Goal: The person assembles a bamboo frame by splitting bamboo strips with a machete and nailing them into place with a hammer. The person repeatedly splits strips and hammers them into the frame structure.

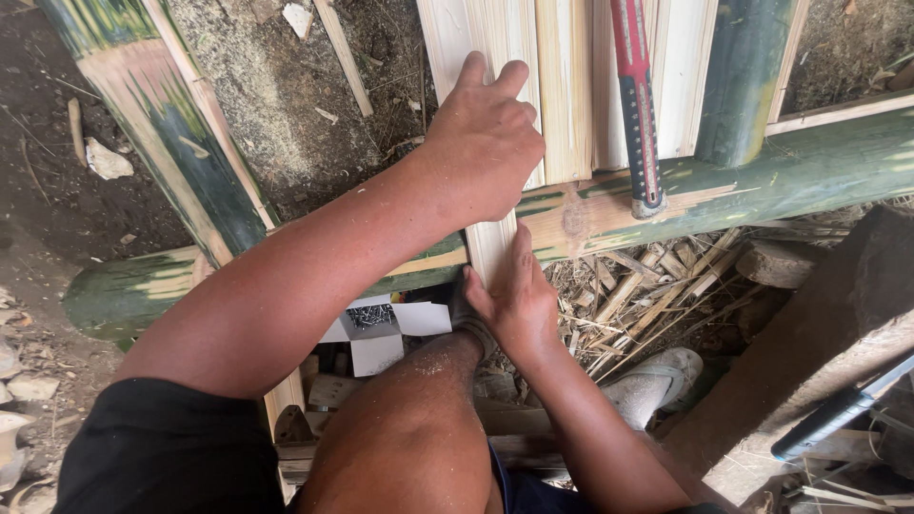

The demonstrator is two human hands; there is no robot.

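A pale split bamboo slat point(490, 249) lies across a thick green bamboo pole point(762, 181), beside several other pale slats point(562, 86). My left hand point(486, 133) presses down on the slat where it crosses the pole, fingers curled over it. My right hand point(519, 295) grips the slat's near end from below the pole, thumb against its edge. A hammer point(636, 105) with a red and black handle rests on the slats to the right of my left hand, its head on the pole.
A small open white box of nails point(376, 328) sits on the ground by my knee point(409, 428). Another green bamboo pole point(162, 114) slants at the left. Dry bamboo scraps point(647, 286), my shoe point(652, 381) and a black-handled tool point(838, 409) lie at the right.
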